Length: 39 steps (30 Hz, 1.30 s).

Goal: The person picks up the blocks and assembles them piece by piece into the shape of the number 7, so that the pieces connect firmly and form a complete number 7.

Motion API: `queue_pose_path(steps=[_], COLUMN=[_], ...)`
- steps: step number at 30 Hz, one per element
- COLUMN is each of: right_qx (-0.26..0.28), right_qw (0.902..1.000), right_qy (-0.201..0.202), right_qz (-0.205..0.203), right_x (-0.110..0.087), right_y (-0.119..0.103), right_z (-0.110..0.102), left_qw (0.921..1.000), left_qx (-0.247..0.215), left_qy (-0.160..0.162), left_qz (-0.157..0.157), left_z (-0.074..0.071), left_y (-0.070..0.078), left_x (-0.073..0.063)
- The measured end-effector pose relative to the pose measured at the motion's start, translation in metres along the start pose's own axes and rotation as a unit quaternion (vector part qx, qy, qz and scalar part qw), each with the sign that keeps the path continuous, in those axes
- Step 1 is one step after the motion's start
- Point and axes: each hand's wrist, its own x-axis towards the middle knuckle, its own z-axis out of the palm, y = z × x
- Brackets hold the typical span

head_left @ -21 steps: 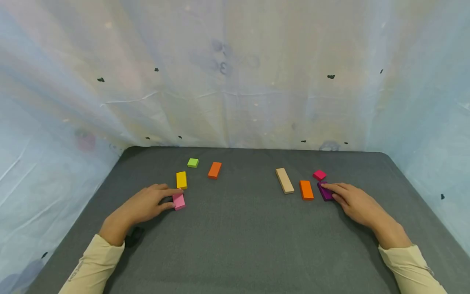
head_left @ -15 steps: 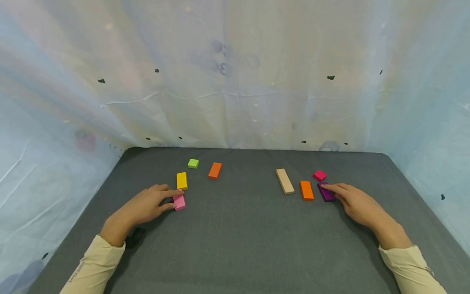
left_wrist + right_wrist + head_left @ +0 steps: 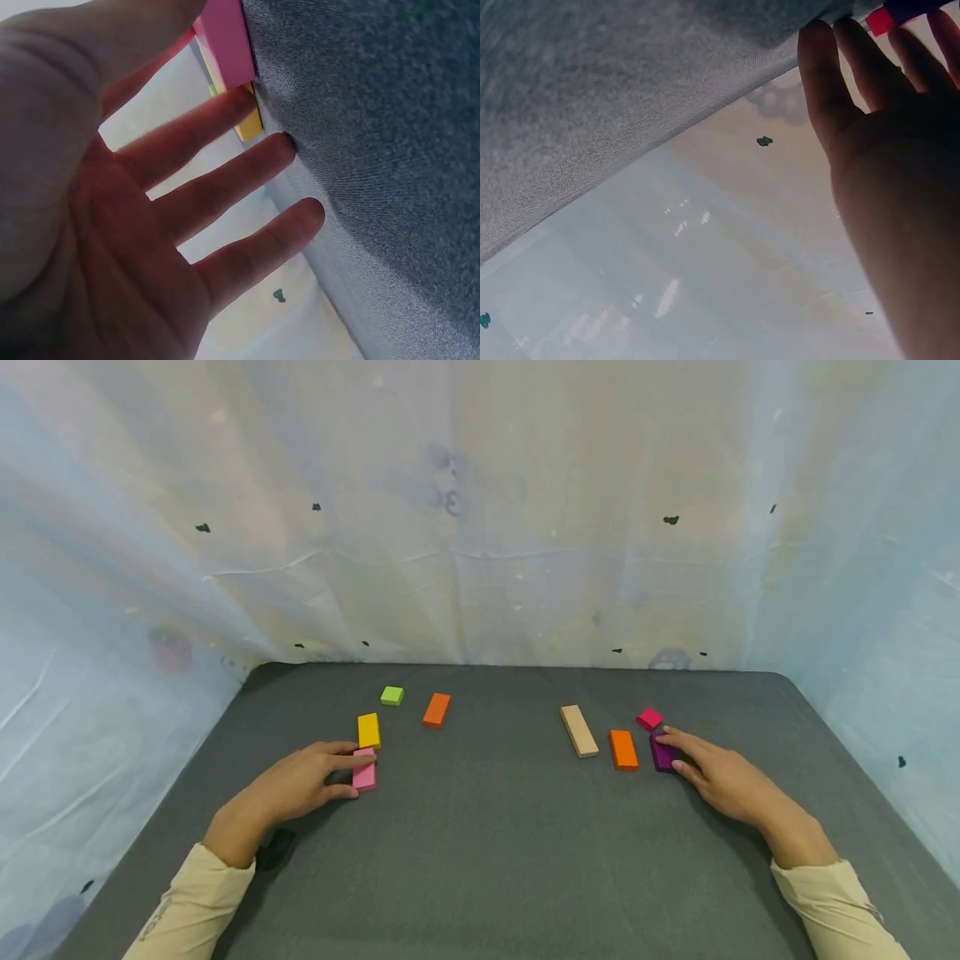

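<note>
Pink block (image 3: 364,778) turned straighter; left hand (image 3: 296,783) spread, touching it; right hand (image 3: 726,778) spread, touching purple block (image 3: 662,757).

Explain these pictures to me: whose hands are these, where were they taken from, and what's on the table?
No robot here: just a person's left hand and right hand. The wide picture comes from a head camera, the close ones from wrist cameras. On the grey table lie a green block, yellow block, left orange block, right orange block, beige block, red block, pink block and purple block. The left hand touches the pink block, the right hand the purple one; whether either is gripped, I can't tell.
</note>
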Motion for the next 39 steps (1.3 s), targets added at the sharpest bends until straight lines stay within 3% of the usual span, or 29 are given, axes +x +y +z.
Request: queue_pose_path(steps=[10, 21, 31, 39], right_qx=[-0.006, -0.014, -0.009, 0.001], right_qw=[0.9999, 0.9997, 0.9996, 0.9998], right_qy=[-0.001, -0.006, -0.011, -0.008], right_qz=[0.008, 0.021, 0.022, 0.021], right_x=[0.0022, -0.0012, 0.0011, -0.0021], right_y=[-0.0023, 0.0009, -0.0004, 0.0023], right_z=[-0.0038, -0.0065, -0.0069, -0.0019], left_qw=[0.9998, 0.9996, 0.9988, 0.9995], left_qx=[0.009, 0.006, -0.005, 0.014], left_qy=[0.018, -0.002, -0.021, -0.009], left_qz=[0.004, -0.028, -0.044, -0.029], left_z=[-0.0035, -0.0011, -0.0061, -0.0032], left_y=[-0.0005, 0.0051, 0.0019, 0.0022], left_x=[-0.0008, 0.0016, -0.0069, -0.0021])
